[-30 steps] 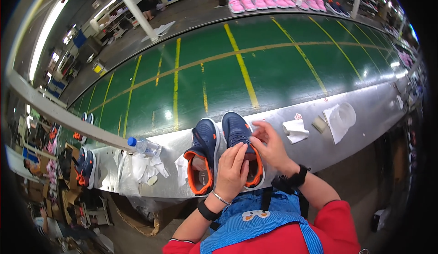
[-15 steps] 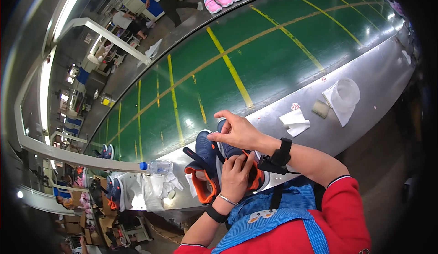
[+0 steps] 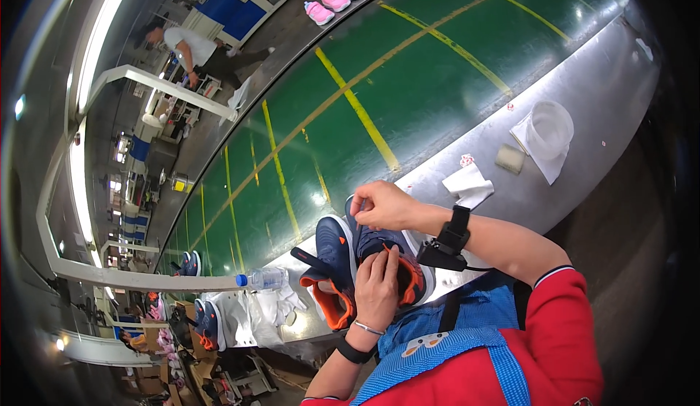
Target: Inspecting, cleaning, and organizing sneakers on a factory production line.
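Two navy sneakers with orange linings and white soles stand side by side at the metal table's near edge. The left sneaker [image 3: 335, 249] has its dark strap [image 3: 310, 261] sticking up, unfastened. On the right sneaker [image 3: 410, 260], my left hand [image 3: 377, 282] grips the tongue area and collar, its fingers reaching over the opening. Above that shoe's front, my right hand [image 3: 385, 205] is closed in a pinch, with what looks like the shoe's dark strap [image 3: 358, 229] between thumb and fingers. My hands partly cover this sneaker.
A green belt [image 3: 292, 158] with yellow lines runs beyond the metal table [image 3: 605, 121]. On the right lie a white cloth [image 3: 469, 184], a sponge block [image 3: 510, 159] and a translucent tub [image 3: 552, 130]. A water bottle [image 3: 266, 278] and more sneakers [image 3: 209, 324] are left; pink shoes [image 3: 334, 0] line the far edge.
My right hand has gone from loosely spread fingers to a pinch at the right sneaker's strap. The left hand stays on that shoe. The view has shifted; a person in the background walks leftward.
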Tool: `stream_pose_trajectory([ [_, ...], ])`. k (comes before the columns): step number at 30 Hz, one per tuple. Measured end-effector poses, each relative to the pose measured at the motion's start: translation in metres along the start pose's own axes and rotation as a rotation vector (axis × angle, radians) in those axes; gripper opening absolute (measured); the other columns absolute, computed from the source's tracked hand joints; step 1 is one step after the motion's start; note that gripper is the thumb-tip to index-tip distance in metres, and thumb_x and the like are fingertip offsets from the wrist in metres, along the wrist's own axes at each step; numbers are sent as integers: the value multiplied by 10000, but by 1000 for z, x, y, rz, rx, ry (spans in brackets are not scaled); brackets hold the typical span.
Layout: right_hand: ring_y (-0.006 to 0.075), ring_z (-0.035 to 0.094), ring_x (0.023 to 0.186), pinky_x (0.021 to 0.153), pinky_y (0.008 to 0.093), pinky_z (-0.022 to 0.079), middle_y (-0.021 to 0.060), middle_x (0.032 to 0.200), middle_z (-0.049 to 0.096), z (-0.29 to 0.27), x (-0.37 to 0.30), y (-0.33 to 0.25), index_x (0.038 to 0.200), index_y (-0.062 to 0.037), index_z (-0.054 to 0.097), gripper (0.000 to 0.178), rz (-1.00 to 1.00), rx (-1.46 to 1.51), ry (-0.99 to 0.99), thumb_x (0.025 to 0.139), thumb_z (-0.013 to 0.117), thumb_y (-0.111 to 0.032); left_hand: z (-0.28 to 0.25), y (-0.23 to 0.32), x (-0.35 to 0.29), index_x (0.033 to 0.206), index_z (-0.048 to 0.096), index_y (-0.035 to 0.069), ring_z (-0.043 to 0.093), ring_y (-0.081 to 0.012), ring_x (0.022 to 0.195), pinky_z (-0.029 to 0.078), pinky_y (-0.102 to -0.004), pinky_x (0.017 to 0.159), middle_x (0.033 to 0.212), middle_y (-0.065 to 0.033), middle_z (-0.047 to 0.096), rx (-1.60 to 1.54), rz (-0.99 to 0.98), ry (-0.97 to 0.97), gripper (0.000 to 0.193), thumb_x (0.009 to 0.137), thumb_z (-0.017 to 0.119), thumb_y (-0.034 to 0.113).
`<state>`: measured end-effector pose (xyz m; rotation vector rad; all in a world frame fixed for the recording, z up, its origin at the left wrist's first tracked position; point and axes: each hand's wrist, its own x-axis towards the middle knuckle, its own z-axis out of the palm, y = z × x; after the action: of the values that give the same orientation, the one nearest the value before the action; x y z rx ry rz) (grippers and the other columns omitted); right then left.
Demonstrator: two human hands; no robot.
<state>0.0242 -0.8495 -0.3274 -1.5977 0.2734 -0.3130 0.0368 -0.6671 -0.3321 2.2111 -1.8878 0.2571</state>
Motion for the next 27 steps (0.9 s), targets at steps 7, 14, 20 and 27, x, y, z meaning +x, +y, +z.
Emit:
stream_pose_trajectory([
  [7,84,563,619,536,205,466,63,772,621,-7,-40,33,913,17,594,146,162,390,65,782,570,-42,0,3,-5,1182,536,0,512,-295,981,435,-377,854,1004,-129,499,-8,-52,-49,473,710,554,-37],
  [14,86,569,631,556,216,478,35,743,595,2,-72,56,926,7,589,130,243,526,134,819,584,-67,0,2,-4,1159,540,-9,515,-303,972,447,-383,831,1011,-130,500,1,-40,-31,462,700,569,-55],
  [20,85,573,635,579,210,485,21,721,575,14,-86,69,957,-8,569,122,298,621,150,848,578,-64,-1,2,-2,1150,536,-21,520,-319,985,450,-393,839,1035,-146,514,-35,-37,-38,424,728,566,-57],
  [27,81,575,633,581,200,483,17,725,579,24,-92,73,948,-18,554,105,382,765,121,861,578,-70,-1,2,-4,1160,507,-35,518,-334,1018,444,-399,864,1073,-165,512,-70,-57,-40,402,762,557,-52],
])
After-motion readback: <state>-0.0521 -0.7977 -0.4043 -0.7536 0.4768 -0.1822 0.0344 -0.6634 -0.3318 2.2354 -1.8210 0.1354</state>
